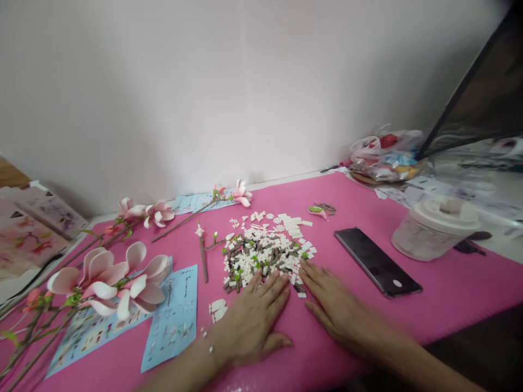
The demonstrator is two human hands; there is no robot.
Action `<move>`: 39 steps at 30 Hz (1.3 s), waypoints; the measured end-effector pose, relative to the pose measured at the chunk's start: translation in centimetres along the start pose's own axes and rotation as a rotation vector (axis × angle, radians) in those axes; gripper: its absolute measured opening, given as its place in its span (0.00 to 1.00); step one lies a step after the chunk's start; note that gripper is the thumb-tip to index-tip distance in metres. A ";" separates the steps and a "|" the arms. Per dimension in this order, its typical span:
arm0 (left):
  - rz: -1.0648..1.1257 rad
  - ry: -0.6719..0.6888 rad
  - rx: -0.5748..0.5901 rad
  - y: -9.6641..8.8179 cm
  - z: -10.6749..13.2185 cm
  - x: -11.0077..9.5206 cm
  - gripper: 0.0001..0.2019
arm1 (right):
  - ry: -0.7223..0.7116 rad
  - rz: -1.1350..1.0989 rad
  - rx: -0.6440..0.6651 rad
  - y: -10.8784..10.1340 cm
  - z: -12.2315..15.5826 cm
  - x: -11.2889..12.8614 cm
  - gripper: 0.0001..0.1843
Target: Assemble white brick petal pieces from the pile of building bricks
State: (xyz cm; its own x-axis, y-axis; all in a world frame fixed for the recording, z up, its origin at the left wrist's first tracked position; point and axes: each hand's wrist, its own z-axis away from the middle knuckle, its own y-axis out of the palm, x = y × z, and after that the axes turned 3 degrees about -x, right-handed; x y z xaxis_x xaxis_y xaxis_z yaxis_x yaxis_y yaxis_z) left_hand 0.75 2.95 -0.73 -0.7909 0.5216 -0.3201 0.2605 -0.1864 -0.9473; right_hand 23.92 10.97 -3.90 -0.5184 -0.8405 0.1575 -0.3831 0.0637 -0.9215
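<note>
closest to me, my left hand (250,321) and my right hand (341,310) lie flat and wide on a glossy pink mat (461,296), fingers spread and holding nothing. my left fingertips (278,276) and right fingertips (305,267) reach the near edge of a loose heap of small white, taupe and lime-green plastic bricks (265,256), which sits on the mat just ahead of my hands. just left of the heap lies a thin brown brick stem with a tiny white blossom (203,253). pale blue printed instruction sheets (174,321) lie beside my left hand, with large pink-and-white magnolia branches (108,280) farther left. a black smartphone (378,261) lies to the right of the heap. judging by how things lie, i am at the loose-parts stage, and the next move calls for my fingers narrowing onto single bricks.
</note>
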 end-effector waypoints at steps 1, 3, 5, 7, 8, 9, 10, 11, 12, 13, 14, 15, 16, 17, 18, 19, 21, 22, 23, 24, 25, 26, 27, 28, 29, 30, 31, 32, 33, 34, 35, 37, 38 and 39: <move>-0.019 -0.012 0.002 -0.3 0.4 0.0 0.38 | -0.009 -0.012 -0.010 -0.2 0.0 0.0 0.26; -0.047 -0.026 0.028 -0.8 1.4 -0.4 0.36 | -0.040 -0.008 -0.054 -0.5 0.6 -0.2 0.24; -0.038 -0.032 0.079 -1.4 2.6 -1.1 0.36 | -0.068 0.023 -0.098 -0.3 2.0 -0.4 0.24; -0.010 -0.026 0.170 -1.7 3.5 -1.9 0.36 | -0.076 0.069 -0.108 0.1 3.6 -0.2 0.26; -0.007 -0.037 0.199 -1.7 3.8 -2.1 0.37 | -0.075 0.092 -0.092 0.4 4.3 -0.1 0.28; 0.002 -0.043 0.218 -1.6 3.9 -2.3 0.38 | -0.078 0.110 -0.073 0.8 4.7 0.2 0.29; 0.012 -0.048 0.226 -1.4 3.9 -2.3 0.38 | -0.078 0.123 -0.052 1.1 5.0 0.5 0.31; 0.023 -0.053 0.221 -1.1 3.8 -2.2 0.39 | -0.084 0.127 -0.043 1.3 4.9 0.8 0.31; 0.035 -0.056 0.203 -0.8 3.6 -2.0 0.39 | -0.092 0.123 -0.044 1.5 4.7 1.1 0.31; 0.044 -0.062 0.181 -0.5 3.4 -1.8 0.40 | -0.101 0.115 -0.055 1.5 4.3 1.3 0.31; 0.050 -0.062 0.148 -0.4 3.2 -1.5 0.40 | -0.111 0.105 -0.070 1.4 3.7 1.5 0.29; 0.051 -0.068 0.119 -0.3 3.0 -1.3 0.40 | -0.123 0.093 -0.084 1.2 3.2 1.6 0.28; 0.050 -0.066 0.096 -0.3 2.8 -1.2 0.39 | -0.131 0.081 -0.096 0.8 2.6 1.6 0.27; 0.049 -0.059 0.079 -0.4 2.7 -1.2 0.39 | -0.131 0.070 -0.104 0.4 2.2 1.5 0.25; 0.051 -0.046 0.068 -0.5 2.7 -1.3 0.37 | -0.124 0.060 -0.113 0.0 1.8 1.5 0.23; 0.059 -0.028 0.064 -0.6 2.7 -1.5 0.35 | -0.110 0.049 -0.129 -0.5 1.6 1.3 0.21; 0.079 0.017 0.052 -0.7 2.9 -2.1 0.30 | -0.053 0.018 -0.142 -1.3 1.5 1.1 0.18; 0.089 0.036 0.039 -0.7 3.0 -2.5 0.26 | -0.020 -0.007 -0.129 -1.6 1.4 1.1 0.17; 0.094 0.059 0.013 -0.5 3.1 -2.8 0.23 | 0.014 -0.035 -0.101 -1.8 1.4 1.0 0.16; 0.101 0.081 -0.025 -0.4 3.2 -3.0 0.19 | 0.045 -0.065 -0.066 -1.9 1.3 1.1 0.16; 0.111 0.105 -0.069 -0.2 3.2 -3.1 0.17 | 0.070 -0.091 -0.029 -2.0 1.1 1.2 0.15; 0.120 0.125 -0.106 0.0 3.3 -3.2 0.15 | 0.088 -0.112 -0.004 -1.9 0.9 1.3 0.15; 0.130 0.138 -0.138 0.2 3.3 -3.2 0.15 | 0.098 -0.127 0.010 -1.8 0.5 1.4 0.14; 0.139 0.139 -0.162 0.3 3.3 -3.1 0.14 | 0.106 -0.136 0.014 -1.7 0.2 1.6 0.14; 0.150 0.129 -0.177 0.4 3.3 -2.9 0.14 | 0.111 -0.142 0.017 -1.5 -0.2 1.8 0.13; 0.162 0.107 -0.190 0.6 3.3 -2.7 0.14 | 0.115 -0.146 0.017 -1.4 -0.6 1.9 0.12; 0.181 0.079 -0.202 0.7 3.4 -2.5 0.14 | 0.118 -0.146 0.017 -1.2 -0.9 2.0 0.11; 0.205 0.054 -0.211 0.8 3.4 -2.3 0.14 | 0.121 -0.144 0.016 -1.0 -1.1 2.0 0.10; 0.232 0.033 -0.223 1.0 3.4 -2.1 0.14 | 0.126 -0.143 0.016 -0.9 -1.3 2.1 0.08; 0.257 0.018 -0.235 1.2 3.4 -2.0 0.14 | 0.130 -0.144 0.014 -0.7 -1.4 2.1 0.07; 0.280 0.016 -0.247 1.4 3.4 -1.8 0.14 | 0.133 -0.149 0.015 -0.5 -1.5 2.0 0.06; 0.317 0.023 -0.273 1.9 3.3 -1.5 0.14 | 0.142 -0.161 0.013 -0.2 -1.5 1.8 0.06; 0.333 0.032 -0.285 2.2 3.2 -1.4 0.13 | 0.146 -0.164 0.012 0.0 -1.5 1.7 0.07; 0.348 0.036 -0.303 2.4 3.1 -1.3 0.13 | 0.150 -0.165 0.013 0.1 -1.6 1.6 0.09</move>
State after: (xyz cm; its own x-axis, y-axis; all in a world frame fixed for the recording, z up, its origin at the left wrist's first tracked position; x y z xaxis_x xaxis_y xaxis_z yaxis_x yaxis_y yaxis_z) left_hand 0.69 -0.73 -2.58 -0.6094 0.5006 -0.6149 0.6615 -0.1066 -0.7424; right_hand 21.84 10.48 -3.14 -0.5582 -0.7493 0.3564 -0.4629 -0.0753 -0.8832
